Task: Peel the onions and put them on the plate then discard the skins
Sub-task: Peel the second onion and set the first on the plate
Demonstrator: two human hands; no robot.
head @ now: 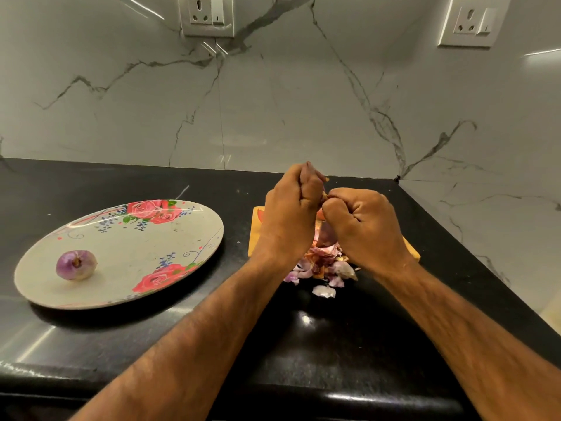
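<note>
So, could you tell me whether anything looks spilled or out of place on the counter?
Yes: the onion skins lie spilled past the near edge of the cutting board onto the black counter, with one loose piece lying apart. The peeled onion sits properly on the plate.

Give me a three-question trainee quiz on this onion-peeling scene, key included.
1. True or false: the round floral plate holds two peeled purple onions.
2. The pile of purple onion skins lies: A) on the plate; B) at the wooden cutting board's near edge, spilling onto the black counter; C) in a bin.
3. What do the left hand and right hand grip?
Key: 1 false, one peeled purple onion; 2 B; 3 apparently an onion, hidden by fingers; the right hand pinches a brown skin scrap.
</note>
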